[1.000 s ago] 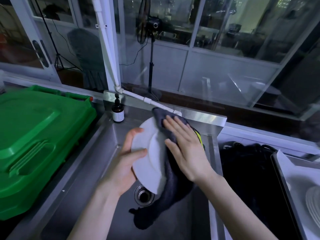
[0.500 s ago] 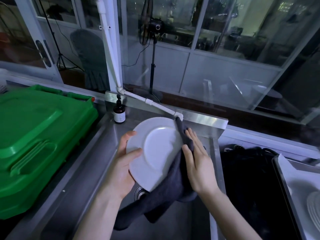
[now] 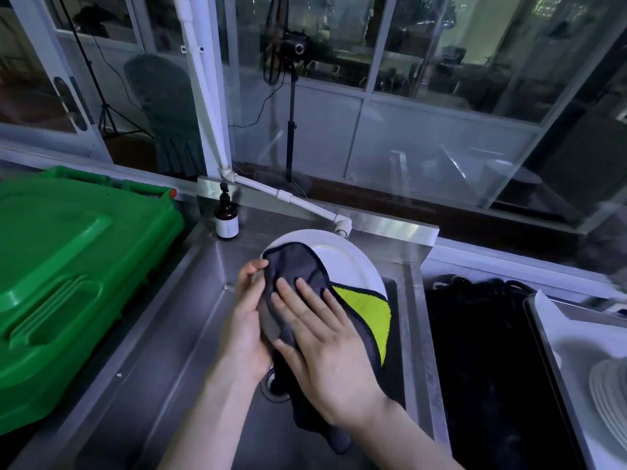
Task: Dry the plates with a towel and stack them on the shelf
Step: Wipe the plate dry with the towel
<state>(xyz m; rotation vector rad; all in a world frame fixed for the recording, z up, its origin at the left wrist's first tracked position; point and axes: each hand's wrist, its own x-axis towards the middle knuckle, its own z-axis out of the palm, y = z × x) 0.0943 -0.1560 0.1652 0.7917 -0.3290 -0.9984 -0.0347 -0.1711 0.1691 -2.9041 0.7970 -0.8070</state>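
White and round, the ceramic plate (image 3: 349, 266) is being held tilted above the stainless steel sink basin (image 3: 169, 334), its upper rim close to the white elbow of the plastic water pipe (image 3: 342, 227). The left hand (image 3: 247, 327) is gripping the plate's left edge, thumb curled over the rim and touching the cloth. The right hand (image 3: 325, 340) is lying flat with fingers spread, pressing the dark grey towel (image 3: 295, 269) against the plate's face. One corner of the towel is folding over to show a yellow-green underside, and its lower end is hanging down past the wrist toward the drain. A dark brown pump bottle (image 3: 226, 218) is standing on the sink's back ledge, well left of the plate. A large green plastic bin lid (image 3: 68, 266) is filling the left side. At the far right, a stack of white plates (image 3: 610, 401) is sitting on a metal tray (image 3: 543, 340), apart from the sink.
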